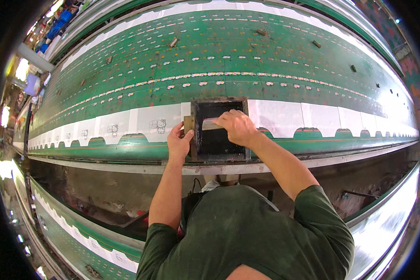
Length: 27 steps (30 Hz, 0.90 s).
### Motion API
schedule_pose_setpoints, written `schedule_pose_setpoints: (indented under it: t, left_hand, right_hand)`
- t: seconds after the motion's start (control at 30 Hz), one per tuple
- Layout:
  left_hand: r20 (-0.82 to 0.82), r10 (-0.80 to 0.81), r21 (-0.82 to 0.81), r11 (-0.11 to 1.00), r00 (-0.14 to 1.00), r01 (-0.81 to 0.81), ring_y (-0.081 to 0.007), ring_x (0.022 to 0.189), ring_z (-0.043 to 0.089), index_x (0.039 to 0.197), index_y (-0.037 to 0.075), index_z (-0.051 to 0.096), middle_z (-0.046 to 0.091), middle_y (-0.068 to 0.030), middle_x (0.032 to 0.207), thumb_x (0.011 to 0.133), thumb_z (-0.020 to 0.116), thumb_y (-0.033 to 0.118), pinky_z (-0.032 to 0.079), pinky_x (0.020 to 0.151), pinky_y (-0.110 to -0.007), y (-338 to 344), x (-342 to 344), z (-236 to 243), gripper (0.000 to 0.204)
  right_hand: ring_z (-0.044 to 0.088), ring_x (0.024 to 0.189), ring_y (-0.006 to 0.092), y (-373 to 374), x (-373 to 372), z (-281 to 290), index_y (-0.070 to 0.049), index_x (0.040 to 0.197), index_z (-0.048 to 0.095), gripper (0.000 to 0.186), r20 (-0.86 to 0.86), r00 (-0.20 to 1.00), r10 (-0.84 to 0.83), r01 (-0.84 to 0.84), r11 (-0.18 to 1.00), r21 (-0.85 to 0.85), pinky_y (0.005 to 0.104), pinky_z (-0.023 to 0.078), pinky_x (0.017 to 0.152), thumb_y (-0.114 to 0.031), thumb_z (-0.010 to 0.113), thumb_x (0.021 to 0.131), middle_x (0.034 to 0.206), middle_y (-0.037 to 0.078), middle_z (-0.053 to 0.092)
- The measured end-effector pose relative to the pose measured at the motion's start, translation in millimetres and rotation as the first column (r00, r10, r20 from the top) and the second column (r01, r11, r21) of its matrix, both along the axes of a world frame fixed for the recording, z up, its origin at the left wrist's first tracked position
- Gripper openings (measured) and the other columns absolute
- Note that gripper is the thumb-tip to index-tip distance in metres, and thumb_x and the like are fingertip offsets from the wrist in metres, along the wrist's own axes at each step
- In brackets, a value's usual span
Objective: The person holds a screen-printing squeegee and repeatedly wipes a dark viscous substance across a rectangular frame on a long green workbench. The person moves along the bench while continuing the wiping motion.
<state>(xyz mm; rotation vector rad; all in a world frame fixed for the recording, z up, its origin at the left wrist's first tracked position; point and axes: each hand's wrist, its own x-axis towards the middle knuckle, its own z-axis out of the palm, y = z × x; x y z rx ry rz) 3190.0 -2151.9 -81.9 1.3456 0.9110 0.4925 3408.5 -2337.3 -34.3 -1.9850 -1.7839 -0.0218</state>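
Note:
A rectangular printing screen (219, 99) with a dark frame and black mesh lies at the near edge of the long green table (210, 49). My left hand (178, 143) is closed on the wooden handle block (188, 123) on the frame's left side. Over the mesh, my right hand (240, 128) grips a flat, pale-edged squeegee (209, 124), partly hidden by my fingers. White cut pieces (142, 119) run in a row to both sides of the screen. Those on the left carry a dark line drawing of a cartoon figure (161, 126); the ones on the right look blank.
Several small dark blocks (261, 32) lie scattered on the green surface among rows of small coloured print marks. Another row of white pieces (140, 19) borders the table's far edge. Behind me stands a second green table (74, 242) with white pieces; a walkway (102, 182) runs between.

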Motion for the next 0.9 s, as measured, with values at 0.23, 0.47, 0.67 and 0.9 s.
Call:
schedule_pose_setpoints:
  t: [0.23,0.47,0.67,0.9]
  left_hand:
    - [0.01,-0.024,0.055,0.998,1.0,0.024,-0.0141,0.104,0.075,0.16,-0.002,0.06,0.082,-0.0107,0.12,0.103,0.077,-0.003,0.059,0.092,-0.031,5,2,0,0.06]
    - [0.15,-0.027,0.151,0.989,0.988,0.004,-0.0255,0.128,0.071,0.163,-0.007,0.052,0.072,-0.0191,0.144,0.101,0.081,0.005,0.054,0.114,-0.041,-3,8,-27,0.07]
    - [-0.08,0.018,0.475,0.88,0.997,0.023,-0.038,0.153,0.058,0.172,-0.003,0.041,0.057,-0.026,0.166,0.088,0.087,0.005,0.044,0.129,-0.045,-34,13,-4,0.096]
    - [-0.038,0.006,0.48,0.877,0.999,0.013,-0.0334,0.155,0.055,0.177,0.003,0.038,0.053,-0.0222,0.169,0.09,0.082,-0.002,0.042,0.13,-0.044,-38,11,-18,0.097]
  right_hand:
    - [0.073,0.11,0.0297,-43,-72,9,-0.015,0.132,0.079,0.051,0.04,0.999,-0.015,0.017,0.999,-0.033,0.0463,0.059,0.1,-0.003,0.077,0.082,0.12,0.008,0.077]
    - [0.072,0.108,0.029,-52,-90,21,-0.012,0.129,0.081,0.048,-0.011,0.999,-0.043,0.043,0.999,-0.012,0.0448,0.06,0.099,-0.002,0.076,0.083,0.121,0.005,0.077]
    - [0.071,0.112,0.0273,-56,-93,15,-0.011,0.126,0.081,0.04,-0.05,0.993,-0.105,0.108,0.992,0.063,0.0447,0.056,0.098,-0.006,0.079,0.086,0.122,0.004,0.077]
    - [0.072,0.113,0.0278,-67,-100,9,-0.01,0.126,0.082,0.044,-0.086,0.973,-0.214,0.221,0.971,0.089,0.0453,0.058,0.096,-0.004,0.081,0.082,0.124,0.004,0.077]
